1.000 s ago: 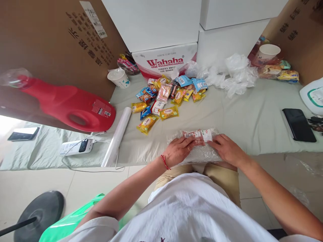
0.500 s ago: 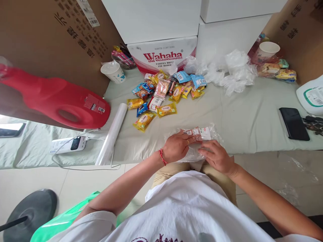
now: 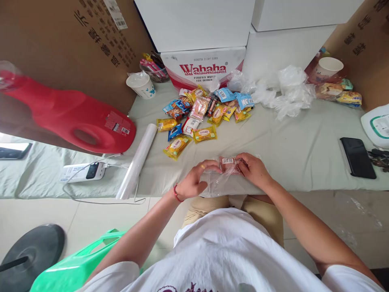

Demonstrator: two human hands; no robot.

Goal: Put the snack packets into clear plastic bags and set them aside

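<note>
A small reddish-brown snack packet (image 3: 227, 166) with a barcode label lies near the table's front edge, with clear plastic film (image 3: 216, 183) around it and in front of it. My right hand (image 3: 254, 170) pinches the film at the packet's right end, its fingers bent. On the other side, my left hand (image 3: 194, 178) has thumb and index finger apart, the index fingertip close to the packet's left end. Whether that fingertip touches is hard to tell. Beyond my hands is a pile of wrapped snacks (image 3: 204, 134) in yellow, blue and pink.
Left of the pile lie a roll of clear film (image 3: 137, 160), a white power bank (image 3: 83, 172) with a cable, and a big red jug (image 3: 69, 117). Crumpled plastic bags (image 3: 288, 93) sit at the back. A black phone (image 3: 358, 158) rests at right.
Both hands were lying over the flat film and packet. My left hand has drawn left and opened; my right has moved up and closed on the film at the packet's right end.
</note>
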